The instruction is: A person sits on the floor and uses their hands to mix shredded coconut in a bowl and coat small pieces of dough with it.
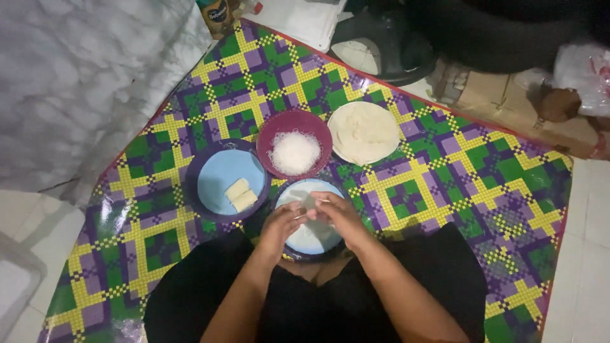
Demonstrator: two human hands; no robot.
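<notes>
Head view: two hands, left hand (278, 223) and right hand (338, 215), fingers of both pinching one thin pale wrapper (309, 202) over light-blue plate (311, 240), just ahead of lap. Three round dishes total: second blue plate (216, 181) holding two pale rolled pieces (240, 194), maroon bowl (272, 136) of white shreds. One flat stack of round wrappers (363, 131) beyond. Glossy plaid mat (457, 184), green-purple-yellow, on white tiled floor (588, 254); cardboard (489, 95) at far edge
</notes>
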